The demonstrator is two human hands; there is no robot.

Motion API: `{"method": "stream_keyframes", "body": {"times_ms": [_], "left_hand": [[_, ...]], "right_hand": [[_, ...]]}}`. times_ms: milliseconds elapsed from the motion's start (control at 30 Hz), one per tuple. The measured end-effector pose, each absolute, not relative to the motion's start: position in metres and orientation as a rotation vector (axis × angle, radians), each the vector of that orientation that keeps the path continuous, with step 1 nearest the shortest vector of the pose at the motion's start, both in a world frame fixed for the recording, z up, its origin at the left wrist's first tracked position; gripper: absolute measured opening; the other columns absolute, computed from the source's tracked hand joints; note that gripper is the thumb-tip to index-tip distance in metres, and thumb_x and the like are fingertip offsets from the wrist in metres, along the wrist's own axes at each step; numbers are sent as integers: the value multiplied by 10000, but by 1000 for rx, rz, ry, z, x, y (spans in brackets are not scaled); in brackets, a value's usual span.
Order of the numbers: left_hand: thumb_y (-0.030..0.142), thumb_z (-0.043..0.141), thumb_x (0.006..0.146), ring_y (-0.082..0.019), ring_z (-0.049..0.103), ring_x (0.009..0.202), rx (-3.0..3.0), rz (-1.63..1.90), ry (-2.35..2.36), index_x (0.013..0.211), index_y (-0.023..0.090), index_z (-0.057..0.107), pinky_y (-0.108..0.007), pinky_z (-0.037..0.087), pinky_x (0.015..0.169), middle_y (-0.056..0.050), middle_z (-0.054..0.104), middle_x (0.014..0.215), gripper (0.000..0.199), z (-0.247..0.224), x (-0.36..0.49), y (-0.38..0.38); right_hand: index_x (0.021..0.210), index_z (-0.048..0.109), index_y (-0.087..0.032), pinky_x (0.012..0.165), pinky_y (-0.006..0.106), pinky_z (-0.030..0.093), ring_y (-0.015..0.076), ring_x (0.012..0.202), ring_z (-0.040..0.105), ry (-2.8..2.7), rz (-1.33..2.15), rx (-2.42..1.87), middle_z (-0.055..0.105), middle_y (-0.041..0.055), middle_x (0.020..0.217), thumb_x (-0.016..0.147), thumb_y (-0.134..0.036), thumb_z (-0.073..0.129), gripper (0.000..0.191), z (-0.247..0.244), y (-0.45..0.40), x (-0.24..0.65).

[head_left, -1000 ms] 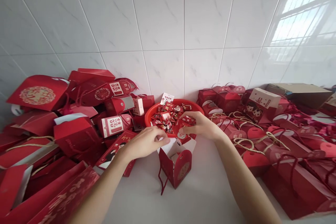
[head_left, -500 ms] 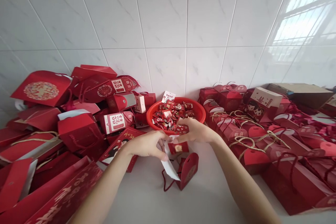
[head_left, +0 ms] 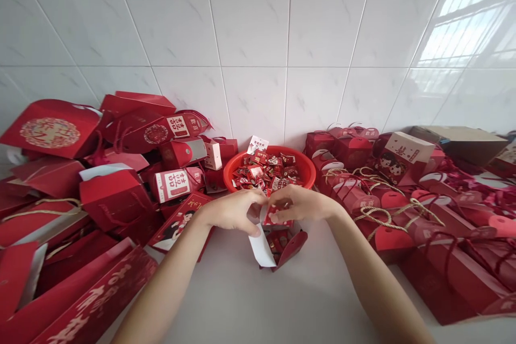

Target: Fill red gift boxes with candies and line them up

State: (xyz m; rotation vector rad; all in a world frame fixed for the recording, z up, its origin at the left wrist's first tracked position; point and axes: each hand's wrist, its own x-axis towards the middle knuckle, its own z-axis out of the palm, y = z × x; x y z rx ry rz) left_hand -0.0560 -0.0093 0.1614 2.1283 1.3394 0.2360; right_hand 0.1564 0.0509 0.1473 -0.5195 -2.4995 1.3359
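Observation:
A small red gift box (head_left: 292, 250) stands on the table in front of me with its top flaps spread. Several dark red wrapped pieces show inside it. My left hand (head_left: 237, 212) grips the box's left side, its thumb by a white inner flap (head_left: 263, 250). Over the box's far side, my right hand (head_left: 300, 205) pinches a red packet with white dots (head_left: 277, 215); the fingers partly cover it. Just behind both hands sits a round red basin (head_left: 309, 172) with many small wrapped candies (head_left: 258, 172) in it.
Red gift boxes (head_left: 116, 196) are heaped on the left. On the right, more red boxes (head_left: 387, 247) stand in rows, some with rope handles. A brown carton (head_left: 457, 140) lies at the far right. White tiled wall (head_left: 253, 27) rises behind the table (head_left: 242, 301).
My right hand has brought the dotted packet down and nearer to the box. The box has turned slightly and its contents show more. My left hand stays on it.

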Motion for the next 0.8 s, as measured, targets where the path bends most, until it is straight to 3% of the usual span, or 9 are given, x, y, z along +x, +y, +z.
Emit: {"method": "stream_keyframes", "body": {"times_ms": [133, 267, 600, 800], "left_hand": [[230, 762, 632, -225, 642, 949, 2054, 251, 1315, 1224, 201, 690, -293, 503, 833, -59, 631, 1179, 597, 157, -64, -9], [271, 793, 636, -225, 651, 955, 1976, 289, 1295, 1349, 223, 628, -305, 519, 851, -70, 631, 1197, 733, 153, -72, -10], [417, 805, 705, -270, 641, 1040, 2070, 269, 1351, 1314, 208, 669, -311, 494, 878, -80, 656, 1212, 658, 158, -77, -21], [491, 793, 726, -263, 630, 1042, 2116, 179, 1365, 1314, 288, 673, -275, 467, 848, -55, 661, 1213, 634, 170, -68, -36]], "right_hand": [[904, 733, -187, 722, 272, 477, 184, 820, 664, -2455, 1044, -721, 726, 27, 853, 789, -208, 686, 126, 148, 52, 159], [905, 707, -195, 737, 286, 481, 194, 857, 657, -2373, 960, -797, 717, 34, 903, 781, -258, 718, 140, 156, 49, 168], [904, 699, -194, 625, 264, 380, 167, 717, 589, -2655, 610, -995, 673, 23, 792, 732, -242, 777, 195, 166, 27, 176], [917, 680, -193, 592, 254, 345, 140, 670, 563, -2828, 662, -907, 684, 6, 797, 756, -246, 764, 190, 165, 17, 168]]}}
